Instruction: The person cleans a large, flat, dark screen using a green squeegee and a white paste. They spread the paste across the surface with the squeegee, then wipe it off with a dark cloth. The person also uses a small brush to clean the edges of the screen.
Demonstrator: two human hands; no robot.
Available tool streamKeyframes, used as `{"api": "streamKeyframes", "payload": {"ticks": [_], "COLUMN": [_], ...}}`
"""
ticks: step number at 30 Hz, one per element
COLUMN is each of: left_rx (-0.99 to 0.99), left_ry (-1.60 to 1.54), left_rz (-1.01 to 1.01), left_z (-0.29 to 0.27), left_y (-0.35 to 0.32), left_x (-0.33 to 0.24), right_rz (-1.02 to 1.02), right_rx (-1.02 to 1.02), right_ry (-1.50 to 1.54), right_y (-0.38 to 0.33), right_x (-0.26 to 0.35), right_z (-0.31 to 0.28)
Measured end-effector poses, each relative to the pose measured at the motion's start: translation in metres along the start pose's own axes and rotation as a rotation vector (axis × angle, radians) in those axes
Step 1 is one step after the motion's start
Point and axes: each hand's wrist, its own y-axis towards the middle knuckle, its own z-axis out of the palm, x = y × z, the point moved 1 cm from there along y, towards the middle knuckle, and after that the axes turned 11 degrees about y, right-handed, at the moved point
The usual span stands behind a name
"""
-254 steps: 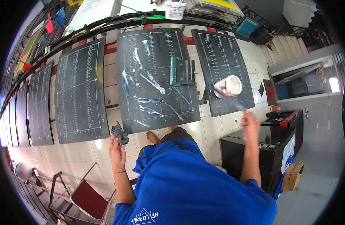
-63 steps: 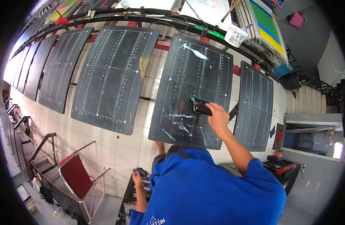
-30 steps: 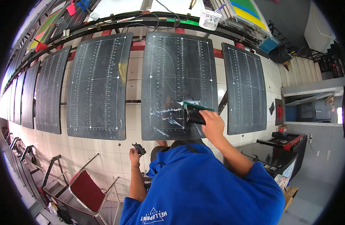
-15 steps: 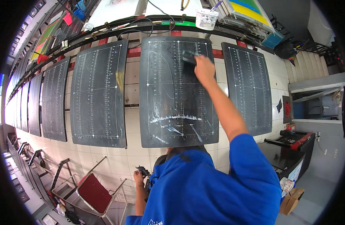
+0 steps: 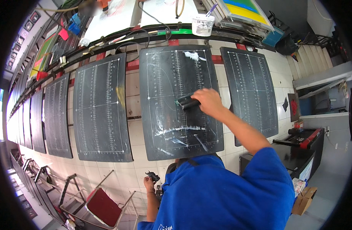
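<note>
The black scraper [image 5: 189,102] is gripped in the right hand [image 5: 209,101], closed over its right end, around the middle of the dark ruled board [image 5: 160,119]; whether the board is touched cannot be told. A crumpled dark rag [image 5: 154,176] is pinched in the left hand [image 5: 149,184], off the board's near edge. The scraper is judged light and stiff, best held by its broad body; the rag, soft, can be taken anywhere.
</note>
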Motion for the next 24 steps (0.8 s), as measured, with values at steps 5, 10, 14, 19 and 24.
{"api": "streamKeyframes", "payload": {"ticks": [5, 10, 14, 19, 24], "left_rx": [-0.018, -0.079, -0.114, -0.086, -0.012], "left_ry": [0.009, -0.029, 0.006, 0.036, 0.085], "left_rz": [0.069, 0.104, 0.107, 0.116, 0.187], "left_z": [0.002, -0.021, -0.026, -0.037, -0.056], "left_y": [-0.02, -0.031, -0.04, -0.02, 0.016], "left_x": [-0.046, -0.039, -0.033, -0.027, -0.042], "right_rz": [-0.358, -0.478, -0.286, -0.077, 0.073], "right_rx": [-0.265, -0.235, -0.254, -0.341, -0.467], "right_ry": [-0.139, -0.115, -0.137, -0.145, -0.127], "right_y": [0.11, 0.189, 0.167, 0.129, 0.07], "right_x": [-0.073, -0.123, -0.15, -0.143, -0.096], "right_z": [-0.024, -0.031, -0.038, -0.032, -0.006]}}
